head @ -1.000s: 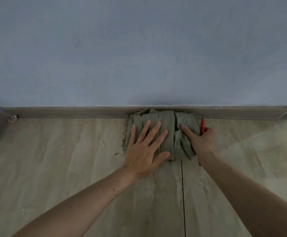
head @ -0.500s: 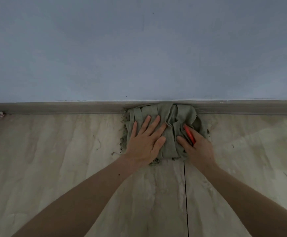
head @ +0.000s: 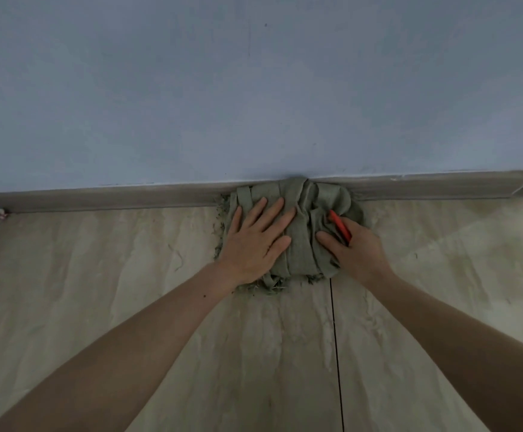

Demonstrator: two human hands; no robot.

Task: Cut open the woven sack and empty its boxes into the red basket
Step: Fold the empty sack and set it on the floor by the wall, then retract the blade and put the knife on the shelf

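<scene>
Two bare forearms reach forward from the near edge over the pale tiled floor (head: pixel 129 307), and both end on the same grey-green bundle. Nearest of the pair, the right hand (head: pixel 355 249) has slid in from the side: a second ago it sat at the bundle's right edge with the red cutter (head: pixel 340 226) standing upright beyond its fingers, and now the cutter lies slanted across the cloth, pinched in curled fingers with the thumb pressed into the folds. Whether a blade is out I cannot tell.

Beside it, the left hand (head: pixel 258 244) lies flat with fingers spread and straight, pressing the left half down; it has barely shifted, only drawn a little closer to the other hand.

Under both, the woven sack (head: pixel 300 254) is folded into a flat, creased wad, frayed threads showing at its near edge and loose fibres scattered on the floor to its left. Its far side touches the skirting board (head: pixel 98 199) at the foot of the blue wall (head: pixel 254 88).

By my reading, the sack is flat and holds nothing bulky, so the cutting and emptying look finished, and the hands are tamping the spent sack against the wall. Neither boxes nor the red basket appear in view, so I cannot confirm where the contents went.
</scene>
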